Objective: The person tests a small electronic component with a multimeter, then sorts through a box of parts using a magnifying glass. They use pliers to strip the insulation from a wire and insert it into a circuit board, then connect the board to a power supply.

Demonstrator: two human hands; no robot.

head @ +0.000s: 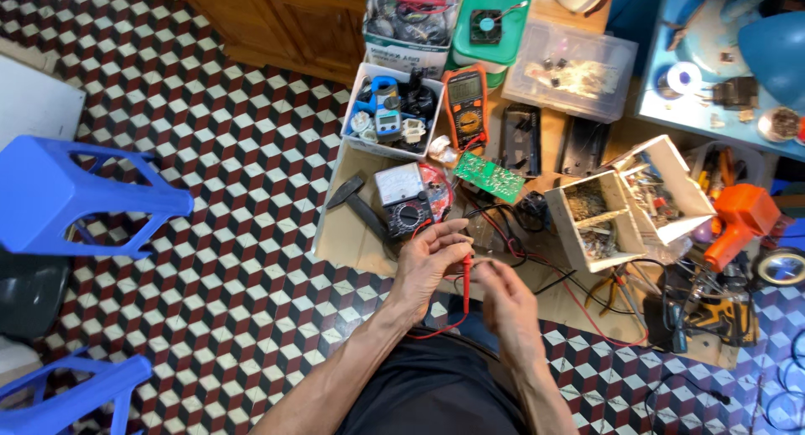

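Down low, the left hand (428, 263) pinches a red probe (466, 284) upright while the right hand (503, 305) pinches something tiny beside it, near the board's (352, 234) front edge by the meter (408, 215).

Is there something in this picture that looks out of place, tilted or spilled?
Yes. The white compartment box of small parts lies tipped at an angle on the low board. A green circuit board lies bare and askew among loose red and black wires. Nothing looks spilled. The left hand holds a red probe; the right hand is beside it.
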